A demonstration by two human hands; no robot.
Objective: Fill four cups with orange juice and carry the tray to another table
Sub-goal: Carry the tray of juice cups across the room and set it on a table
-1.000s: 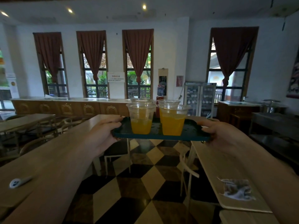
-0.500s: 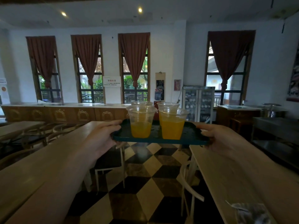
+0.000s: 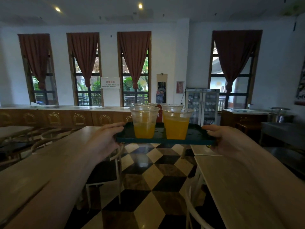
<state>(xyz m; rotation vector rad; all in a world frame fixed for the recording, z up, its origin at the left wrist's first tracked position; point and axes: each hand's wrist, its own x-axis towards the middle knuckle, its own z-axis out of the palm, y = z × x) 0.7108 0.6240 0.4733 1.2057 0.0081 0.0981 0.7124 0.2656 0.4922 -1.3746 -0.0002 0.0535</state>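
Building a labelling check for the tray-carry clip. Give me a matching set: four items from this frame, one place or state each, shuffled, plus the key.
Things
1. tray
2. front right cup
3. front left cup
4. glass-door fridge

Places or states
A. stands against the back wall, beside the right window
B. held level in the air by the left hand and right hand, one at each end
C. holds less juice than its neighbour
D. holds more juice than its neighbour

Pairs: 1-B, 2-D, 3-C, 4-A
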